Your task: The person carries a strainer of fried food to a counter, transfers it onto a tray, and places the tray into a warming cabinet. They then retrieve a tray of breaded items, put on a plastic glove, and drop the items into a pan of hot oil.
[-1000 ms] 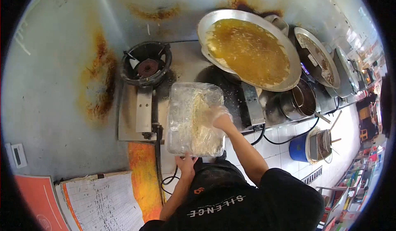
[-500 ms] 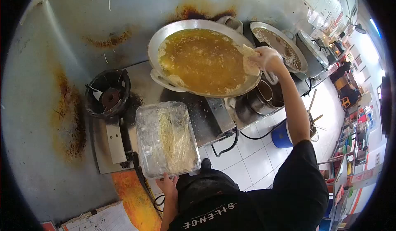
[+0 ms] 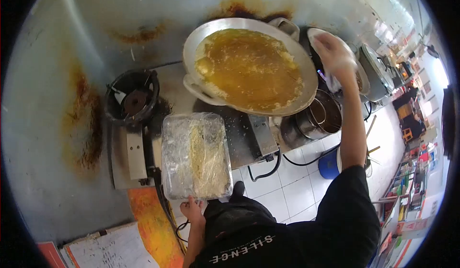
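My left hand grips the near edge of a clear plastic tray, thumb at the rim. In the tray lies a long, pale flour-coated piece amid loose flour. My right hand, whitish over the fingers and wrist, is raised at the right of the large wok, in front of a second pan. Motion blurs its fingers; no coated piece shows in it. The large wok holds golden, bubbling oil with pale bits around the edge.
A bare gas burner stands at the left. Right of the large wok are a second pan, a metal pot and a lidded pot. A blue bucket is on the tiled floor.
My right hand has moved up and right, off the large wok's edge. The pale coated piece it held there is no longer in it. My left hand still holds the tray.
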Demonstrator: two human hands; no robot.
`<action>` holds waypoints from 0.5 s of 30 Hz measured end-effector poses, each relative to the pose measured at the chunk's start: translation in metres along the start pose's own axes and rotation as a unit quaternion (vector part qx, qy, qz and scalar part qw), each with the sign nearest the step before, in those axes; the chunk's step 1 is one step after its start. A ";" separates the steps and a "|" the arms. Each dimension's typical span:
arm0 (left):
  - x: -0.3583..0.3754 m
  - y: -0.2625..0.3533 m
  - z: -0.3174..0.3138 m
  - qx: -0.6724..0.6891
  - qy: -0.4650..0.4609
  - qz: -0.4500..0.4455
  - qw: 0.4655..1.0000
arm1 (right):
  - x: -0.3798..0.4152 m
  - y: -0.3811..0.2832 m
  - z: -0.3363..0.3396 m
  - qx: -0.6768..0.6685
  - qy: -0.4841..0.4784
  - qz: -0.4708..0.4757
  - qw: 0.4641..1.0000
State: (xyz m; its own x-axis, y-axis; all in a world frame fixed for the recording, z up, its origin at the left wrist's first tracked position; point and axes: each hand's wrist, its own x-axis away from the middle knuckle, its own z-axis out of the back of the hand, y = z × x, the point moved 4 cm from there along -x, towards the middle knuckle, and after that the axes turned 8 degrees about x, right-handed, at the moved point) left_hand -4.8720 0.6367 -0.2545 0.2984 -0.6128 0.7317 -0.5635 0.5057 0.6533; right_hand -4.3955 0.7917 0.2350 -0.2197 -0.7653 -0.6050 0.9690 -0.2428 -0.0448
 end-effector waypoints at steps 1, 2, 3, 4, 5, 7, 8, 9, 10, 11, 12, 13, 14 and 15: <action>0.004 0.002 -0.004 -0.017 0.025 -0.016 0.999 | 0.024 -0.018 0.013 -0.033 -0.024 0.009 0.999; 0.008 0.001 -0.010 0.018 0.003 -0.010 1.000 | 0.059 -0.046 0.028 -0.137 -0.052 -0.031 0.989; 0.017 0.004 -0.014 0.054 -0.011 -0.006 0.998 | 0.092 -0.076 0.033 -0.148 -0.108 -0.045 0.982; 0.015 0.002 -0.013 0.023 0.012 -0.004 1.000 | 0.118 -0.111 0.039 -0.164 -0.139 0.035 0.976; 0.018 0.001 -0.016 0.058 -0.046 -0.043 0.996 | 0.145 -0.130 0.018 -0.246 -0.204 0.099 0.942; 0.010 -0.001 -0.012 0.030 -0.040 -0.067 0.996 | 0.193 -0.174 -0.039 -0.294 -0.340 0.158 0.879; 0.010 0.003 -0.011 0.020 -0.023 -0.079 0.996 | 0.213 -0.195 -0.081 -0.284 -0.397 0.209 0.847; 0.011 0.006 -0.012 0.008 -0.010 -0.090 0.996 | 0.231 -0.212 -0.121 -0.294 -0.396 0.239 0.837; 0.012 0.010 -0.011 -0.005 0.000 -0.099 0.995 | 0.253 -0.222 -0.177 -0.233 -0.394 0.275 0.845; 0.011 0.016 -0.010 -0.006 0.007 -0.112 0.994 | 0.272 -0.232 -0.232 -0.170 -0.390 0.310 0.850; 0.012 0.023 -0.012 -0.013 0.015 -0.126 0.992 | 0.278 -0.243 -0.272 -0.158 -0.394 0.305 0.852; 0.015 0.030 -0.013 -0.019 0.027 -0.139 0.990 | 0.280 -0.251 -0.309 -0.147 -0.399 0.301 0.854; 0.017 0.034 -0.009 -0.029 0.040 -0.150 0.988 | 0.287 -0.255 -0.354 -0.114 -0.422 0.318 0.841; 0.015 0.032 -0.006 -0.017 0.033 -0.143 0.989 | 0.292 -0.259 -0.398 -0.082 -0.443 0.335 0.827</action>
State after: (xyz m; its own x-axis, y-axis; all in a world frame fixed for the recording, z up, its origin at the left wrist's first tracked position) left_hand -4.8808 0.6472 -0.2211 0.4926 -0.6931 0.5264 -0.4231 0.3378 0.8407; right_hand -4.6659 0.8679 -0.2465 0.4469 -0.8497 0.2798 0.8931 0.4415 -0.0858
